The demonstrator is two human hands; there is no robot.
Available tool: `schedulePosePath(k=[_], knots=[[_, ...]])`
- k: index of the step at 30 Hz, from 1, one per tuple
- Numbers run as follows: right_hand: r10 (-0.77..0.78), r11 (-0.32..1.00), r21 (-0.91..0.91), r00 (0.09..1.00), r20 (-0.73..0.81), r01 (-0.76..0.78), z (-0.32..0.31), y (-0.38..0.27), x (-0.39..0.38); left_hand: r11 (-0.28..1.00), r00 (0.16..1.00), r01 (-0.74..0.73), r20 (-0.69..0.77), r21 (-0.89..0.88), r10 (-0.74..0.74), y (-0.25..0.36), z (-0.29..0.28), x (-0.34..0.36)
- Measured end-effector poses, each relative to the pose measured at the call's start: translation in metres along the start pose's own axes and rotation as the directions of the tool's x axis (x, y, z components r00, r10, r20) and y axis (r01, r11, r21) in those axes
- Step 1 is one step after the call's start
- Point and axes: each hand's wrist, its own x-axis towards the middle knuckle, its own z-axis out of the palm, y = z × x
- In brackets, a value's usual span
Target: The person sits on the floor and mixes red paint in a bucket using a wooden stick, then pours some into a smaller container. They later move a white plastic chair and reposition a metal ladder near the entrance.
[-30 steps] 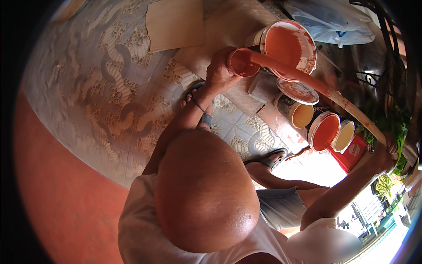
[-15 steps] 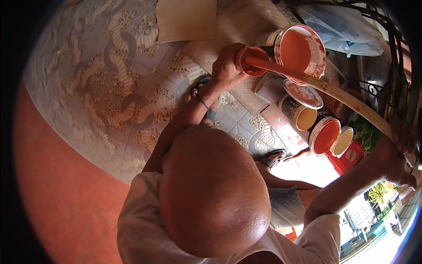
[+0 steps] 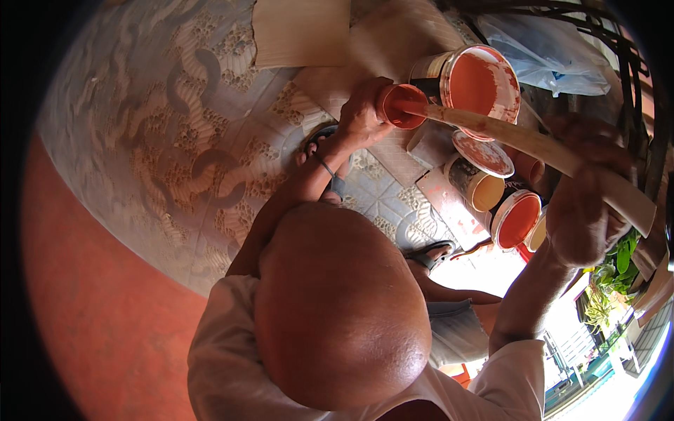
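My left hand is closed around a small orange paint cup, held tilted toward the camera, above the floor. One end of a long, slightly curved wooden stick is inside the cup, smeared with orange paint. My right hand grips the stick toward its other end, at the right; its fingers are partly blurred. Just beyond the cup is a large paint bucket with orange inside and around its rim.
A paint-smeared lid, cream container and orange bucket line the right. Behind are a plastic bag, dark metal bars and plants. Cardboard lies on patterned tiles. My bare head and white shirt hide the lower middle.
My right hand has moved up and leftward along the stick from the far right. Less of the stick's orange end shows outside the cup. The cup has shifted a little right since a second ago.
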Motion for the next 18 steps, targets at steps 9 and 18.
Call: schedulePosePath(k=[9, 18], knots=[[0.143, 0.867, -0.493, 0.911, 0.386, 0.073, 0.016, 0.006, -0.013, 0.999, 1.0, -0.007, -0.019, -0.033, 0.006, -0.001, -0.002, -0.003], [0.241, 0.888, -0.444, 0.941, 0.236, -0.116, 0.025, 0.0, -0.024, 0.997, 0.997, -0.057, 0.043, -0.047, 0.059, 0.001, 0.0, -0.008]])
